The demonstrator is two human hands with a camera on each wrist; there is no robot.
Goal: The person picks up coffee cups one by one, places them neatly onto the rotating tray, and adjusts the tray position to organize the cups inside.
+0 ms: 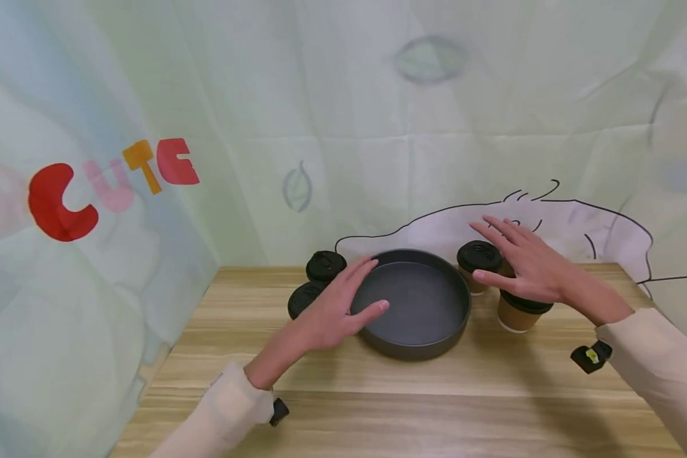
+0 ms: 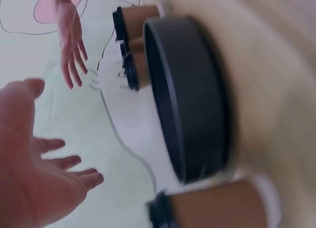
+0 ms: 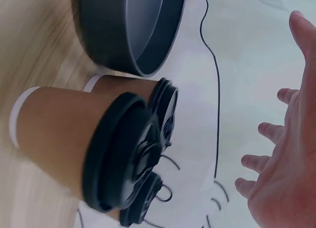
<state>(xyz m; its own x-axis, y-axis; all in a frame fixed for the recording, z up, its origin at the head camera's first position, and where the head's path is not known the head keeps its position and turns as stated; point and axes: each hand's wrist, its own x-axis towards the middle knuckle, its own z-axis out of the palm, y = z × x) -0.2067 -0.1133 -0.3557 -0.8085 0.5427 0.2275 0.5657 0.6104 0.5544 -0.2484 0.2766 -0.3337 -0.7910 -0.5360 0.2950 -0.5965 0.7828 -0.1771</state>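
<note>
Round dark pan (image 1: pixel 413 308) between lidded cups (image 1: pixel 479 254) on the tabletop (image 1: pixel 378 416)
Left hand (image 1: pixel 338 312) and right hand (image 1: pixel 529 262) hover, fingers spread, partly hiding two cups left, three right — printed cloth (image 1: pixel 366 191) behind.

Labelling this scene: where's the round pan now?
In the head view, the round pan sits on the table, slightly right of centre, between lidded cups.

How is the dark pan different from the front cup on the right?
The pan is wide and shallow; the cup is narrow. The pan is open on top; the cup has a black lid. The pan is dark grey; the cup is brown. Both stand on the table.
</note>
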